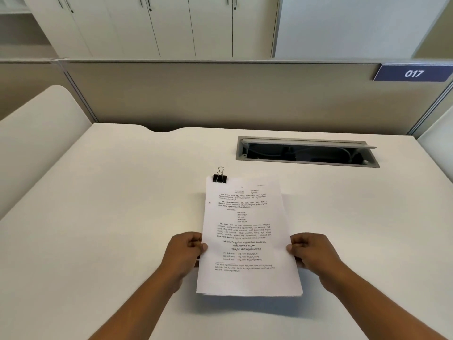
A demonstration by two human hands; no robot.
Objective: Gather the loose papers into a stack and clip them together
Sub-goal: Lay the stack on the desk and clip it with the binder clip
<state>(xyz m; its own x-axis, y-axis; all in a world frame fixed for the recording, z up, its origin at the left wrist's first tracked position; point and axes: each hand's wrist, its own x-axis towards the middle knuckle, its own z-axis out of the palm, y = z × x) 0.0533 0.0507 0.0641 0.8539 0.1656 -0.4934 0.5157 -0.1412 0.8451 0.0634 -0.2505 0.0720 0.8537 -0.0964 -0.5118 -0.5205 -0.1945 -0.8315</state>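
A stack of white printed papers (247, 231) is held above the white desk (110, 217), its near edge raised off the surface. A black binder clip (220, 177) with silver wire handles bites the stack's far left corner. My left hand (187, 249) pinches the stack's left edge, thumb on top and fingers underneath. My right hand (310, 250) grips the right edge the same way. The sheets lie squared together, with only thin edges showing at the bottom.
An open cable tray slot (306, 153) is set into the desk at the back right. A beige partition (220, 94) with a blue "017" sign (413, 73) closes the far side. A white chair back (41, 133) stands at the left.
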